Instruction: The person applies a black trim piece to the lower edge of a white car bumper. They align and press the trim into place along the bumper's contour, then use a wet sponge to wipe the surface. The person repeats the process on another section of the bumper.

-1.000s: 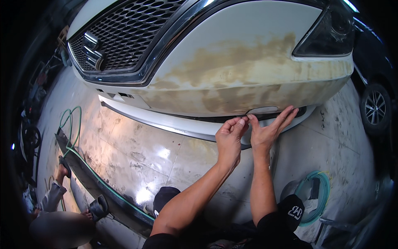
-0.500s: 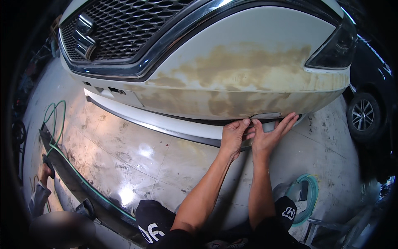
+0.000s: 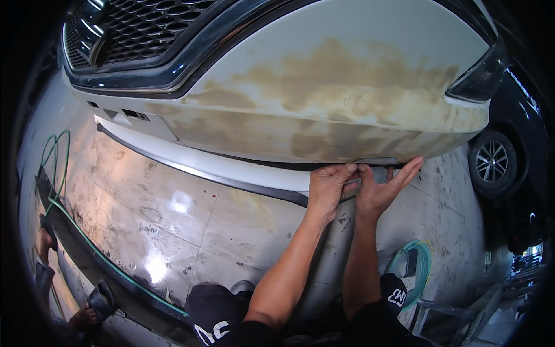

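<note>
The white car bumper (image 3: pixel 341 101) carries brownish, sanded-looking patches over its corner. Both my hands are at its lower edge, beside a small oval piece (image 3: pixel 376 161) there. My left hand (image 3: pixel 327 188) is closed in a pinch, thumb and forefinger together at the edge; what lies between them is too small to make out. Close beside it is my right hand (image 3: pixel 374 192), its thumb near the left thumb and its other fingers stretched apart to the right, touching the underside. Below the bumper runs a white lower lip (image 3: pixel 231 171) with a dark edge, partly hidden by my left hand.
A chrome-edged grille (image 3: pixel 150 34) is at upper left. On the floor lie a green hose (image 3: pixel 110 247) along a dark strip and a coiled teal hose (image 3: pixel 419 272). Another person's foot (image 3: pixel 87 315) shows at lower left. A dark car's wheel (image 3: pixel 492 163) stands at right.
The view has shifted, with the bumper corner now larger and the grille further toward the upper left. Both hands stay at the lower edge in nearly the same pose.
</note>
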Action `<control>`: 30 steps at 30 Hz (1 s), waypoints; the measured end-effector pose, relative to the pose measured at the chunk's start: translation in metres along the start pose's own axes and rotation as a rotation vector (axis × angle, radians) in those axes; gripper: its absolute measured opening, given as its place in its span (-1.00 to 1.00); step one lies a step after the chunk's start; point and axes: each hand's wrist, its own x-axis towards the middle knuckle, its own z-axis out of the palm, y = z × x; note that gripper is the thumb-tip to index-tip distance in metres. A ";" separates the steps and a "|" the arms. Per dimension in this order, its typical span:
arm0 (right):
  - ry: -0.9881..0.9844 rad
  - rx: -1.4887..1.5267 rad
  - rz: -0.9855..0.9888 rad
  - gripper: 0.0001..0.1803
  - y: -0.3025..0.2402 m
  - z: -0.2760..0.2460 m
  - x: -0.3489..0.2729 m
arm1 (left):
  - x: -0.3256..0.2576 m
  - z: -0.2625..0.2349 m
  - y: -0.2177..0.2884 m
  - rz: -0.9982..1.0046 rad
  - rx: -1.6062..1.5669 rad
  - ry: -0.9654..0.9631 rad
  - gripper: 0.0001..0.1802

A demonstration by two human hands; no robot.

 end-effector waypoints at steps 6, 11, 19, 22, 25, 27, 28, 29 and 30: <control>0.008 0.052 0.039 0.23 0.000 0.000 -0.001 | -0.001 -0.001 0.005 -0.008 0.071 0.005 -0.73; -0.010 -0.021 0.013 0.28 0.005 0.000 0.001 | -0.002 0.007 0.008 0.008 0.090 0.056 -0.73; -0.064 0.466 0.193 0.33 -0.011 -0.004 0.011 | -0.005 0.020 0.012 -0.019 0.070 0.139 -0.74; -0.081 0.543 0.230 0.35 -0.012 -0.003 0.014 | -0.006 0.019 0.012 -0.020 0.084 0.143 -0.73; -0.093 0.597 0.259 0.33 -0.014 -0.004 0.013 | -0.006 0.020 0.010 -0.009 0.089 0.146 -0.72; -0.092 0.605 0.278 0.31 -0.014 -0.004 0.012 | -0.007 0.019 0.008 0.009 0.095 0.152 -0.71; -0.092 0.597 0.286 0.31 -0.015 -0.004 0.013 | -0.007 0.020 0.009 0.018 0.099 0.152 -0.69; -0.090 0.583 0.284 0.31 -0.015 -0.003 0.014 | -0.007 0.023 0.010 0.024 0.096 0.165 -0.68; -0.089 0.567 0.281 0.32 -0.015 -0.002 0.015 | -0.008 0.026 0.010 0.031 0.094 0.177 -0.67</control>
